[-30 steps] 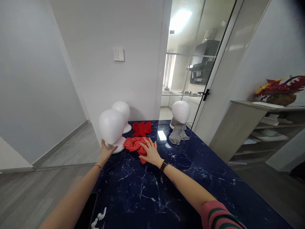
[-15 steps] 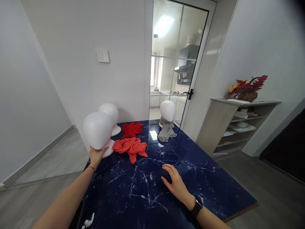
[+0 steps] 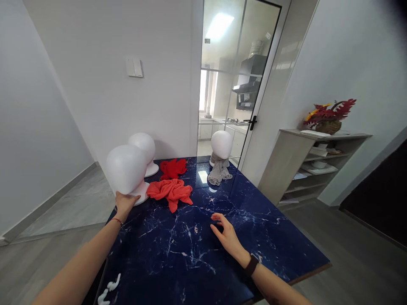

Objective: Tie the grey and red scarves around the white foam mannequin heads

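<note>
My left hand (image 3: 123,203) grips the base of the nearest white foam head (image 3: 125,169) at the far left of the dark blue marble table (image 3: 197,254). My right hand (image 3: 225,235) hovers open above the middle of the table, holding nothing. An orange cloth (image 3: 170,190) lies crumpled right of that head. Behind it lies a red cloth (image 3: 172,168). A second white foam head (image 3: 142,147) stands behind the first. A third white foam head (image 3: 221,145) at the far edge has a grey cloth (image 3: 218,171) draped around its base.
White earbuds (image 3: 108,288) lie at the table's near left edge. A glass door (image 3: 254,93) stands behind the table. A shelf unit (image 3: 308,165) with a flower basket (image 3: 329,118) on top stands to the right. Grey floor surrounds the table.
My right hand left the orange cloth and drew back to the middle of the table. My left hand stays on the foam head's base. The view pulled back.
</note>
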The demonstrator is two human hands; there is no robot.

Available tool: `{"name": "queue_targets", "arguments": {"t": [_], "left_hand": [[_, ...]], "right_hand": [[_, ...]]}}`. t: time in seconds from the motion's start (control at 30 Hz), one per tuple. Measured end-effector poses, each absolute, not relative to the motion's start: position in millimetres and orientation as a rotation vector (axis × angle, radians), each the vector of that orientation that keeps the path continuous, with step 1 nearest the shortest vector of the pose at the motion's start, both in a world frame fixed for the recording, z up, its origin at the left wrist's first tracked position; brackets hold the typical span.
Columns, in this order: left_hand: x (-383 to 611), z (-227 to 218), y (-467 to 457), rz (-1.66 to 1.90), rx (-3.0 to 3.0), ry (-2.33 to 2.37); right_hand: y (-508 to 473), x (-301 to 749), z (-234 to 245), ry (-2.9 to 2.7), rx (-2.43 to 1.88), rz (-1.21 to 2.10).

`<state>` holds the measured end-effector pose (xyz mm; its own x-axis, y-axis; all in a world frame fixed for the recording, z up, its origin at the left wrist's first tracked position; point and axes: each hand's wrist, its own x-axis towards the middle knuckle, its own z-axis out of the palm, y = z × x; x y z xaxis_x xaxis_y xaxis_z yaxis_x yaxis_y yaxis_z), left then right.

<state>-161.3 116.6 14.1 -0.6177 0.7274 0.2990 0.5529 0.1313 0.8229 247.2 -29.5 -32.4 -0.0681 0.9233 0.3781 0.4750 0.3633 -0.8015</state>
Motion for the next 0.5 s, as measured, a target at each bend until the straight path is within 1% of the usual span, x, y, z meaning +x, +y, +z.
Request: {"name": "queue_targets", "arguments": {"t": [0.07,0.17,0.3,0.37,0.4,0.5], "left_hand": [[-141,20,106,1.485,0.982,2.341],[-91,17,88,1.531,0.944,2.325],[-3,-3,64,1.485,1.359,2.034],[33,-14,58,1.353,1.801,1.875],[46,-19,57,1.286,1.906,1.852],[63,-32,65,1.148,1.947,1.91]], "right_hand": [[-19,258,-34,-1.621,-1.277,0.679],[10,281,-34,-1.535,-1.31,0.668],[67,309,-34,-1.497,-1.419,0.416],[99,319,-34,-1.499,-1.484,0.292],[114,324,-33,-1.498,-1.513,0.251],[157,335,-29,-1.504,-1.578,0.191]]}}
